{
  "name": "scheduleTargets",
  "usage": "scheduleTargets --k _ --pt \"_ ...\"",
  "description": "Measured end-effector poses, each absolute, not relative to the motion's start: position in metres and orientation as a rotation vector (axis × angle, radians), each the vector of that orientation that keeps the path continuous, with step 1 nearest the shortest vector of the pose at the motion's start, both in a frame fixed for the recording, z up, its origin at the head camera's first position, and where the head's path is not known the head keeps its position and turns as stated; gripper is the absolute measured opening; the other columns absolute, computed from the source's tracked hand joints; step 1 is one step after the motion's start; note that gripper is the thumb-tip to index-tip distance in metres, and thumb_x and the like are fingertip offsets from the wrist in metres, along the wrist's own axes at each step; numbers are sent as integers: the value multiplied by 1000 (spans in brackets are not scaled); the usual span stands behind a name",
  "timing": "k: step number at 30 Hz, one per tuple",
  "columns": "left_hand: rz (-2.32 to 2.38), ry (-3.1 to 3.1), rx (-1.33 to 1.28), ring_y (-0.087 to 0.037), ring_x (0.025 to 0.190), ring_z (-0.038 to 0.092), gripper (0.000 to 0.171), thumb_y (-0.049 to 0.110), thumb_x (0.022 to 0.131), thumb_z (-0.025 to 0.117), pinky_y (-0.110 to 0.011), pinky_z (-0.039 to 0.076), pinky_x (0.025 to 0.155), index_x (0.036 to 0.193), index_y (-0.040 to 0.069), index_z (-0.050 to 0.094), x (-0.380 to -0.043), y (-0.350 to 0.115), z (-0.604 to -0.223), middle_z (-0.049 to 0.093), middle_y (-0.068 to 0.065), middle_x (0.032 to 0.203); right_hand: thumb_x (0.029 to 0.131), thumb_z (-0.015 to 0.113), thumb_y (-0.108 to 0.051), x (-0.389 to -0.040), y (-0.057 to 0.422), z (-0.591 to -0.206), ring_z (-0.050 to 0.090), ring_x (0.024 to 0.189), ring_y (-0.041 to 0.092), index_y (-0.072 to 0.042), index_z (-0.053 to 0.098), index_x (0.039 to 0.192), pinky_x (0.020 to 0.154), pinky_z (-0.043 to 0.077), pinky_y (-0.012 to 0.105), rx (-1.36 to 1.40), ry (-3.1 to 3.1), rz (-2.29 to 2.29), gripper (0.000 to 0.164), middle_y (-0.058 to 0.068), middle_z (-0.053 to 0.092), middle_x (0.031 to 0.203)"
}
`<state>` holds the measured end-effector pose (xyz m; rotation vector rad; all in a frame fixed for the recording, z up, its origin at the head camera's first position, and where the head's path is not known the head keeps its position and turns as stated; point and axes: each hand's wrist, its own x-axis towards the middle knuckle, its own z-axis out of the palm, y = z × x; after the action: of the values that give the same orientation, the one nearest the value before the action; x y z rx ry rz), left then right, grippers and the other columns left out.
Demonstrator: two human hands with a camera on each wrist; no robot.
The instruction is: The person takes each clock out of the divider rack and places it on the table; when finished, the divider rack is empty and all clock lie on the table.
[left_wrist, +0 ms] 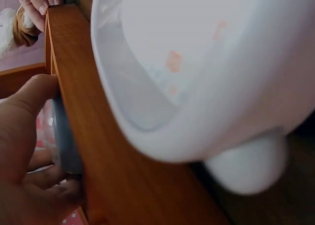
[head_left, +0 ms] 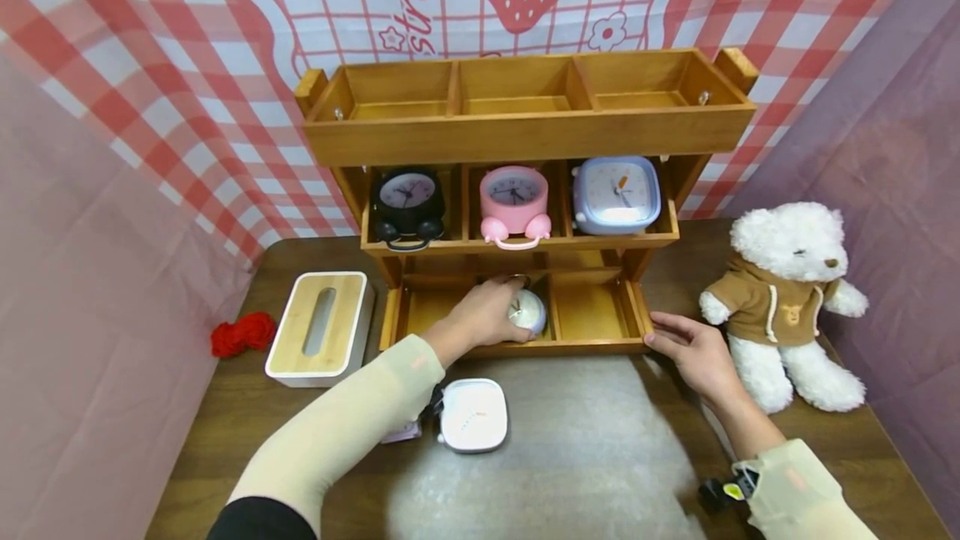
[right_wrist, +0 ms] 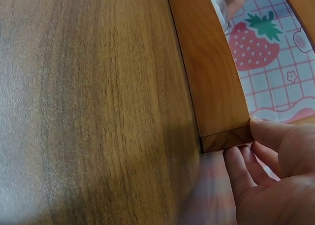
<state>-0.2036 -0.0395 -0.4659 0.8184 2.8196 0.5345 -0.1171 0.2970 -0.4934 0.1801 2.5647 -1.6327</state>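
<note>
My left hand (head_left: 486,315) grips a small round alarm clock (head_left: 529,312) in the middle compartment of the wooden shelf's bottom tier (head_left: 592,348). Its thumb and fingers curl round the clock's sides; in the left wrist view the clock's grey edge (left_wrist: 66,136) sits just behind the front board. At the tier's right front corner, my right hand (head_left: 697,357) pinches the wood, thumb (right_wrist: 268,131) on the inner side and fingers against the outer end. A white square clock (head_left: 474,415) lies face up on the table before the shelf.
On the middle tier stand a black clock (head_left: 408,202), a pink clock (head_left: 514,200) and a blue square clock (head_left: 617,194). Left of the shelf is a tissue box (head_left: 318,327) beside red yarn (head_left: 243,334). A white teddy bear (head_left: 787,307) sits at the right.
</note>
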Motion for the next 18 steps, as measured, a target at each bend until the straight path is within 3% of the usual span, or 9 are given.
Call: scheduleTargets --k 8,18 --pt "675 2895 857 -28 126 59 88 48 75 85 -43 49 105 147 9 52 -200 -49 -464 56 -12 145 97 72 -22 -117 296 -493 61 96 -14 5 56 143 79 52 11 172 2568 -1639 56 29 62 134" --pt "807 2853 1004 -24 115 63 85 49 70 88 -41 52 99 141 11 59 -178 -50 -440 63 -8 133 97 73 -20 -117 296 -494 61 94 -14 6 57 141 78 52 11 163 2593 -1638 54 30 64 131"
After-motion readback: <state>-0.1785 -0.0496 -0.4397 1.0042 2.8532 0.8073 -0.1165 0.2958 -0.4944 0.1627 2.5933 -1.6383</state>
